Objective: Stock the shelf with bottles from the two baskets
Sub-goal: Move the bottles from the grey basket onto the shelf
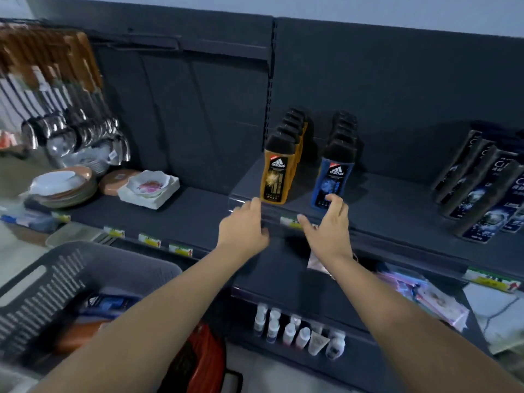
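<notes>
Both arms outstretched, left hand (pixel 244 225) palm down, right hand (pixel 329 222) fingers spread

The orange bottle row (pixel 276 177) stands just beyond the left hand (pixel 243 225) fingers (pixel 255 204), and the right hand (pixel 329 222) fingers (pixel 336 199) touch the blue bottle row (pixel 333 177). Both rows bar a straight reach to the back. A narrow bare lane runs between them. A clear lip (pixel 239 199) edges the shelf (pixel 397 199) beside the left fingers. Right of the right fingers the shelf lies bare up to the dark packs (pixel 482 180).
</notes>
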### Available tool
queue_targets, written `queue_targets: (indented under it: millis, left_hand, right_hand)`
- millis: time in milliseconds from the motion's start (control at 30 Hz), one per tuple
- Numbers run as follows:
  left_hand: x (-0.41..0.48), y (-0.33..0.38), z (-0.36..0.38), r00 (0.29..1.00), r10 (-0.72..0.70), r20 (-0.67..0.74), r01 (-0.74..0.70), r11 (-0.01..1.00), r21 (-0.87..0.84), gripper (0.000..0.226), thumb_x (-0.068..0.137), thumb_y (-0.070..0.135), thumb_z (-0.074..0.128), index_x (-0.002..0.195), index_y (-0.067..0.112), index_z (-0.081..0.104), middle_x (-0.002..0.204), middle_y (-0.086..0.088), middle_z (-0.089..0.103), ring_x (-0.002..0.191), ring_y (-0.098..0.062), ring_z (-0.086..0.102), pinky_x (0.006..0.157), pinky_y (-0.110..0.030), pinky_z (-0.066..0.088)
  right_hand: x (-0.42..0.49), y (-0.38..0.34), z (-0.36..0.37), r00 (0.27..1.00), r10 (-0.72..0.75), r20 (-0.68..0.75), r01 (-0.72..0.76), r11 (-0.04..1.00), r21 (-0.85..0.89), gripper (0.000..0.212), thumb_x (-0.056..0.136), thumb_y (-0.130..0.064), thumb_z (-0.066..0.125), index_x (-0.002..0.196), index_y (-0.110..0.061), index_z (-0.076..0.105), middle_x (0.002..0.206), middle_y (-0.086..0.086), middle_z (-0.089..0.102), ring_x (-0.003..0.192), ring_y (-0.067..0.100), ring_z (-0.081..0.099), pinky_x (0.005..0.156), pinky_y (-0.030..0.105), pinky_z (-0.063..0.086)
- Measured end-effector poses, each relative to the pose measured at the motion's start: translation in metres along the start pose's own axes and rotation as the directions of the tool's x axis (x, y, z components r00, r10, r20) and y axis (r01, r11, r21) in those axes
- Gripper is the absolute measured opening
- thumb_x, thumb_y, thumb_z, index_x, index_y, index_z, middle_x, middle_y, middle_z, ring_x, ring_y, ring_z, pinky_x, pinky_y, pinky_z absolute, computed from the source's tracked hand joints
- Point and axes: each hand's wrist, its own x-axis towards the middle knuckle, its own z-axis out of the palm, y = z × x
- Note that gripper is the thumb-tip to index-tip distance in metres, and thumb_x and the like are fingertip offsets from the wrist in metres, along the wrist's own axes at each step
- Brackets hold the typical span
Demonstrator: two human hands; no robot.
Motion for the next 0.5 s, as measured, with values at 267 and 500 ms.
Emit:
queue_targets:
  millis: [267,500]
  left_hand:
    - [-0.094,-0.161,-0.038,0.906,-0.424,-0.001,0.415,0.888,0.197,0.057,0.088,0.034,0.060,0.134,0.011,0.035,0.130,-0.010,0.048,0.119,-0.033,0.049,0.078,-0.043,0.046]
    - [-0.173,-0.257,-0.050,0.711,-0.702,-0.046,0.697,0.695,0.176,0.061,0.080,0.026,0.067,0.130,0.005,0.039,0.130,-0.016,0.049,0.119,-0.038,0.050,0.088,-0.046,0.045]
  right_hand:
    - [-0.059,-0.078,0.086,0.921,-0.256,0.295,0.261,0.965,0.022,0.059,0.091,-0.029,0.062,0.139,-0.013,0.034,0.141,0.007,0.036,0.130,0.026,0.039,0.102,0.040,0.042]
    - [-0.095,-0.150,0.182,0.697,-0.419,0.583,0.446,0.889,0.105,0.054,0.092,-0.027,0.059,0.141,-0.016,0.036,0.138,0.007,0.040,0.124,0.025,0.044,0.096,0.037,0.042]
